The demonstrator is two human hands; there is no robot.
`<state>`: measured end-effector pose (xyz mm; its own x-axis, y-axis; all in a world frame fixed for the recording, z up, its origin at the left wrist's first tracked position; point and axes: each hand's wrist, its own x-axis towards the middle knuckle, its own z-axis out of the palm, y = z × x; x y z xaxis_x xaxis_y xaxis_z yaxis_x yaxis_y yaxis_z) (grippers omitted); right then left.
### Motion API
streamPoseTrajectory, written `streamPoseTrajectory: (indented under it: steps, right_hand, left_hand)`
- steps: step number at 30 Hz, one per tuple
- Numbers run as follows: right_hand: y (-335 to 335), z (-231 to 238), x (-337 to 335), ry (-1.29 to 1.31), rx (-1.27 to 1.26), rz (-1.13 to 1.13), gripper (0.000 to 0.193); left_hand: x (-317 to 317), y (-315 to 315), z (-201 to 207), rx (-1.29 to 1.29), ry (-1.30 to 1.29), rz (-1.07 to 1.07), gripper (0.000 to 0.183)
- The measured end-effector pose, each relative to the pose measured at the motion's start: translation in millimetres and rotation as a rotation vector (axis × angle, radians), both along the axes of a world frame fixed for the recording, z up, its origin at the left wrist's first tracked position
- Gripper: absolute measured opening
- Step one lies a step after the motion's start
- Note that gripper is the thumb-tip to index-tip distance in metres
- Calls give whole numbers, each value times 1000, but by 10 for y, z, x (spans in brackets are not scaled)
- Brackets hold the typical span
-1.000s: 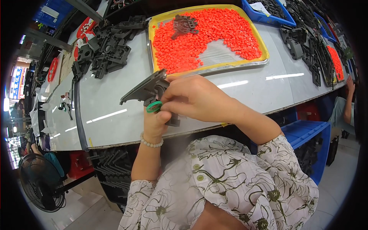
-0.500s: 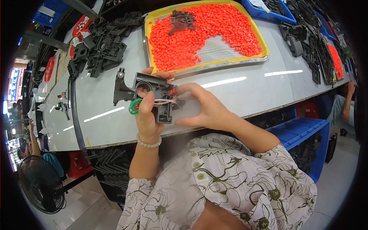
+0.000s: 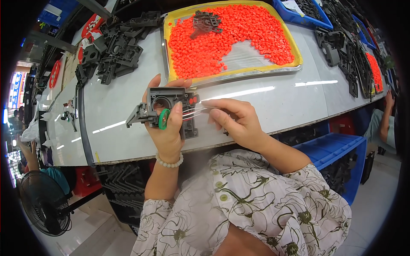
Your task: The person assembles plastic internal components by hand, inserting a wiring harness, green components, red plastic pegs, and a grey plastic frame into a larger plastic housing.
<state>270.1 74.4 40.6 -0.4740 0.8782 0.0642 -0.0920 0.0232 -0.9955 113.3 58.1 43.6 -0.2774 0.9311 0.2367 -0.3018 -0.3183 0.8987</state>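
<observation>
My left hand [image 3: 164,138] is closed around a dark grey plastic housing [image 3: 168,91], holding it above the near edge of the table. The housing has a round opening, and a bracket-like part juts from its left side. A green round disc [image 3: 163,119] stands on edge by my left thumb. Thin white and red wires [image 3: 193,113] run from near that thumb toward the right. My right hand [image 3: 241,123] pinches the wires' far ends between thumb and forefinger, to the right of the housing. Two small red pieces [image 3: 193,100] sit in the housing's right side.
A yellow-rimmed tray [image 3: 297,51] of small red plastic pieces lies beyond my hands, with a dark part [image 3: 207,22] on top. Dark plastic parts [image 3: 115,53] are heaped at the left, more parts [image 3: 337,47] at the right. A blue rack [image 3: 329,149] stands below the table; a fan [image 3: 45,202] is lower left.
My right thumb and fingers have come together on the wires, which now stretch straighter to the right. The housing has turned slightly in my left hand, and the green disc has shifted right.
</observation>
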Motion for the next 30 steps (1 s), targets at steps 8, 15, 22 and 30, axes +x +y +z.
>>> streamPoseTrajectory:
  steps: [8,15,22,30]
  right_hand:
    - [111,-27,43,-118,391,11,32]
    - [245,26,110,-296,744,-19,31]
    - [295,32,114,-222,842,-72,25]
    - [263,94,134,-174,473,76,21]
  left_hand:
    - [-19,11,-10,38,4,7,57]
    - [-33,0,2,37,19,17,56]
    - [-37,9,6,19,51,-5,57]
    - [-28,36,-12,16,34,18,57]
